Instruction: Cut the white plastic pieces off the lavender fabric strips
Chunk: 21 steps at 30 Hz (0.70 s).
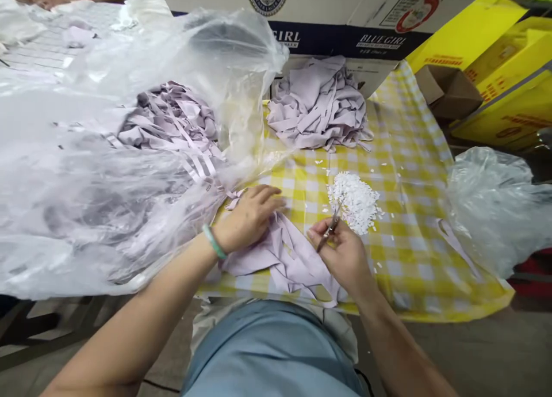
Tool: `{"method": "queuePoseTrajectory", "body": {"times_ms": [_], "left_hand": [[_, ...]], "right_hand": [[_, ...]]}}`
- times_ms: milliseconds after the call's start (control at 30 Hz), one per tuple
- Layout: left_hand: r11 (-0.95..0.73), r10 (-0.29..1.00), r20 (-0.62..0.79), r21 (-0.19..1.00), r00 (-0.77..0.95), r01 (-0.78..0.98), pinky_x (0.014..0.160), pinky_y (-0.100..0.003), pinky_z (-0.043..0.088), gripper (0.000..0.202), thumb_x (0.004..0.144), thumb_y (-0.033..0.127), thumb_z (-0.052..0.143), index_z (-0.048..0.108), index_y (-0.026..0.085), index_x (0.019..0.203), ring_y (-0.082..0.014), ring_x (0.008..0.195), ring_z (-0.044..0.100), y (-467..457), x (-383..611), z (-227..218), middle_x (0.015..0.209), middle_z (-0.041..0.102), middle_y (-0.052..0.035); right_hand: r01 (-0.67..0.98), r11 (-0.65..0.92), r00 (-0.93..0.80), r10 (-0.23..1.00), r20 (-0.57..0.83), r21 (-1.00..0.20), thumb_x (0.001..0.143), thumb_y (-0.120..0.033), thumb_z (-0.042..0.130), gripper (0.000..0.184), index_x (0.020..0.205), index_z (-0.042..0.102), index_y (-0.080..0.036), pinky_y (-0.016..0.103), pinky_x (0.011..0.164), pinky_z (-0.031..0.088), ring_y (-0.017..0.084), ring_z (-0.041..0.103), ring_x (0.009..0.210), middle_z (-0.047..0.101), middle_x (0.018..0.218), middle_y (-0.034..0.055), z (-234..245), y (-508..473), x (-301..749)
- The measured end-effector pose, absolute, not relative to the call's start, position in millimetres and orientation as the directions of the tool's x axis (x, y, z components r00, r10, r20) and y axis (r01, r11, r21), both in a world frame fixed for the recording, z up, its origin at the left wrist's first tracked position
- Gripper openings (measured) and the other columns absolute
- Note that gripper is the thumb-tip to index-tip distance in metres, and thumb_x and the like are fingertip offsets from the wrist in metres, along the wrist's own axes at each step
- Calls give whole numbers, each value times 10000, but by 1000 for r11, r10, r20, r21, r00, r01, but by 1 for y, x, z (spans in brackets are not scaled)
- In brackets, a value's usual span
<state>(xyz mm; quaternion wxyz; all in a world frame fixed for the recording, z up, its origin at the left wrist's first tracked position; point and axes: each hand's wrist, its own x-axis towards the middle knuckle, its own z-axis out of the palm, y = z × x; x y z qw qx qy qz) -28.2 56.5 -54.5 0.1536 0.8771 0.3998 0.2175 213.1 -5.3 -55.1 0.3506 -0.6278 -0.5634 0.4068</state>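
My right hand is closed around small dark metal scissors, their tips pointing up toward a heap of tiny white clippings. Pale lilac fabric lies loosely folded between my hands, close to the table's near edge. Over its upper left part rests my left hand, palm down with fingers stretched out and somewhat blurred. A green bangle circles the left wrist. Whether those fingertips press on the cloth is hard to see.
A clear plastic bag holding lilac fabric strips spreads across the left. More lilac fabric is piled before a cardboard box. At right are a crumpled plastic bag, a lone strip and yellow boxes. Yellow checked cloth covers the table.
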Motion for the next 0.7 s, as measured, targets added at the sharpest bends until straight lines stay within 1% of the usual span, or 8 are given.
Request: {"method": "queuePoseTrajectory", "body": {"times_ms": [67, 133, 233, 333, 400, 500, 600, 700], "left_hand": [[-703, 693, 253, 444, 675, 555, 1017, -492, 472, 213, 850, 41, 515, 665, 150, 956, -300, 1204, 537, 59, -15, -53, 1197, 634, -158], [-717, 677, 279, 457, 681, 526, 952, -414, 512, 134, 889, 84, 514, 634, 143, 883, -259, 1106, 588, 58, -8, -46, 1113, 650, -154], [-693, 710, 368, 516, 600, 503, 815, -321, 524, 110, 920, 98, 471, 565, 150, 896, -192, 938, 615, 46, -8, -27, 1049, 631, -135], [-596, 801, 417, 621, 430, 508, 719, -291, 474, 90, 878, 93, 493, 516, 174, 846, -162, 803, 573, 29, -16, -5, 901, 607, -70], [-430, 896, 287, 753, 340, 498, 631, -269, 427, 57, 842, 122, 522, 524, 178, 841, -139, 684, 512, 18, -22, 7, 783, 565, -18], [-32, 907, -120, 935, 403, 352, 545, -242, 379, 89, 831, 229, 543, 581, 173, 889, -128, 619, 466, 9, -33, 16, 726, 529, 5], [294, 813, -343, 939, 470, 175, 510, -233, 347, 160, 845, 316, 542, 603, 171, 820, -121, 581, 431, 4, -41, 13, 673, 493, 6], [403, 782, -388, 912, 488, 81, 481, -225, 302, 243, 879, 367, 555, 595, 166, 749, -101, 523, 366, -2, -41, 11, 611, 450, 19]], "right_hand": [[370, -93, 28, 996, -89, -924, 786, -419, 707, 231, 831, 579, -233, 352, 825, 523, 201, 667, 844, 692, 872, 37, -52, -4, 199], [338, -80, 33, 997, -74, -938, 735, -412, 759, 277, 828, 570, -233, 359, 852, 524, 211, 668, 888, 693, 915, 44, -52, -6, 185], [327, -39, 4, 999, -39, -944, 675, -357, 802, 338, 888, 574, -229, 368, 869, 522, 219, 661, 920, 690, 987, 54, -56, -11, 165], [258, -14, -15, 1000, -19, -966, 737, -290, 707, 202, 857, 559, -223, 348, 820, 529, 198, 653, 859, 686, 934, 41, -57, -8, 151], [119, -3, -62, 998, -11, -993, 754, -243, 638, 118, 780, 525, -221, 318, 783, 528, 177, 647, 821, 676, 883, 26, -51, -3, 150], [-24, 10, -171, 985, 14, -1000, 728, -204, 629, 106, 783, 540, -217, 295, 780, 517, 161, 640, 827, 663, 879, 15, -33, 8, 159], [-11, 28, -256, 966, 30, -1000, 735, -201, 634, 116, 839, 587, -218, 300, 796, 510, 161, 635, 835, 664, 870, 12, -16, 17, 170], [-45, 8, -288, 958, 21, -999, 732, -213, 654, 120, 836, 594, -218, 292, 777, 505, 156, 629, 813, 664, 847, 4, -12, 24, 172]]}}
